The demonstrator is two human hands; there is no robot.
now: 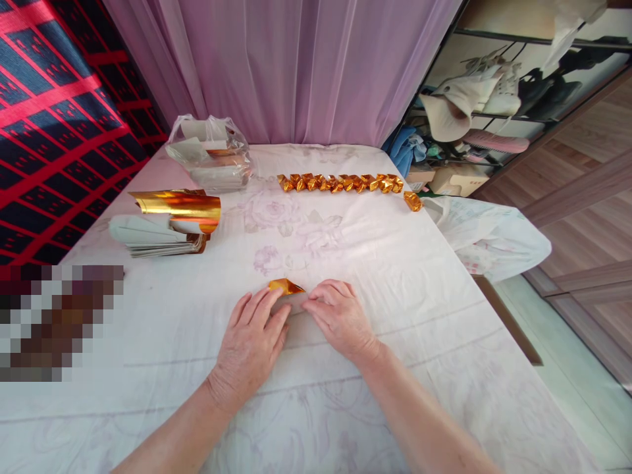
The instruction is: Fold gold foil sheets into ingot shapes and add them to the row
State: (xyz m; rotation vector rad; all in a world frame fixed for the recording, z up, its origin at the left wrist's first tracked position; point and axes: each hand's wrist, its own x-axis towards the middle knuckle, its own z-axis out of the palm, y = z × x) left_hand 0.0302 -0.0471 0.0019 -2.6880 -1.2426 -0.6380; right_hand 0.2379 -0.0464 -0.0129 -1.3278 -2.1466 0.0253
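- Nearest to the camera, two bare forearms are seen on the white flowered tablecloth (444, 368), coming in from the lower edge and meeting toward the middle.
- The left hand (251, 345) is laid palm down, fingers stretched forward and close together, the tips pressed on a small folded gold paper (286, 287).
- The right hand (338, 316) is also laid flat, fingers slightly bent and turned toward the left hand, the tips pressed on the pale side of the same paper. Nothing is pinched or lifted; the paper is held down on the cloth by both hands.
- The gold paper is found just between and in front of the fingertips. Its long axis runs from left to right, and only a gold corner is shown beyond the left fingers, so the left hand is the nearer one to that corner.
- Farther away and to the left of the hands, a stack of paper sheets (148, 237) is placed, with a curled gold sheet (178, 205) on top.
- Behind it, a clear plastic bag (210, 155) with more sheets is seen.
- Well beyond the hands, a row of folded gold pieces (340, 182) is lined from left to right, and one single piece (413, 201) lies at its right end.
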